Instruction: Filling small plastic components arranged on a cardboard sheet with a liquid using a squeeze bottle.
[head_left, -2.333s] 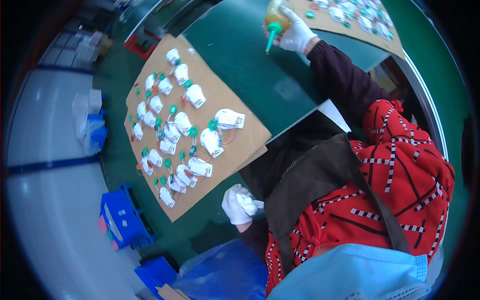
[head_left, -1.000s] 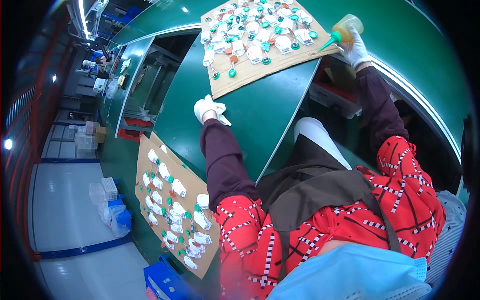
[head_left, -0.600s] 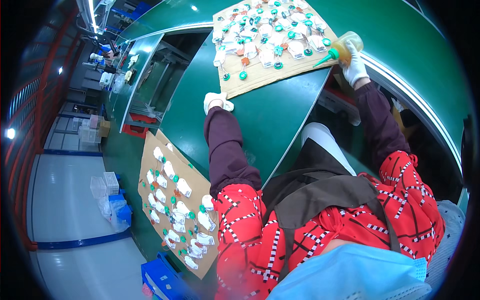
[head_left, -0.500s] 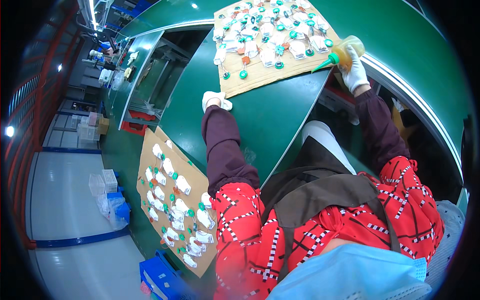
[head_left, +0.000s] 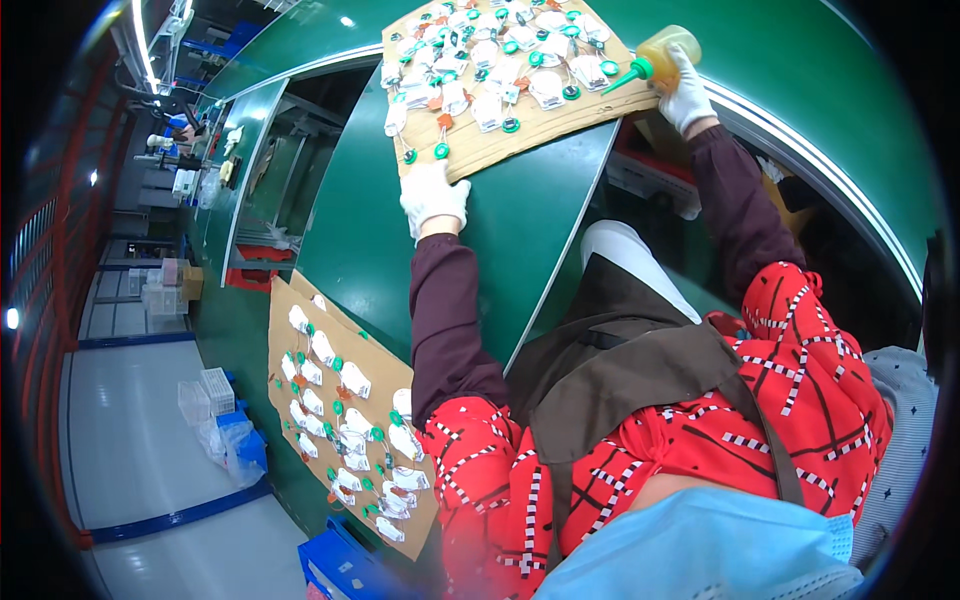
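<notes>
My left hand (head_left: 434,195) now grips the upper cardboard sheet (head_left: 560,125) edge, right hand (head_left: 688,92) holding the yellow squeeze bottle (head_left: 662,52) at its corner, so gluing can start.

Left hand (head_left: 433,196) and right hand (head_left: 688,92): white gloves, dark maroon sleeves. Squeeze bottle (head_left: 660,55) in right hand: translucent yellow-amber, green nozzle. Upper cardboard sheet (head_left: 520,135): plain brown, covered with small white parts (head_left: 487,108) with green caps and a few orange bits. Conveyor belt (head_left: 500,240) under it: solid dark green, pale edge strip on its right. Second cardboard sheet (head_left: 345,420) left of the belt: same brown, same white/green/orange parts. Jacket (head_left: 760,400): red with black-and-white broken-line check. Apron strap: brown. Face mask (head_left: 700,550): light blue. Crates (head_left: 335,570) below the second sheet: blue.
</notes>
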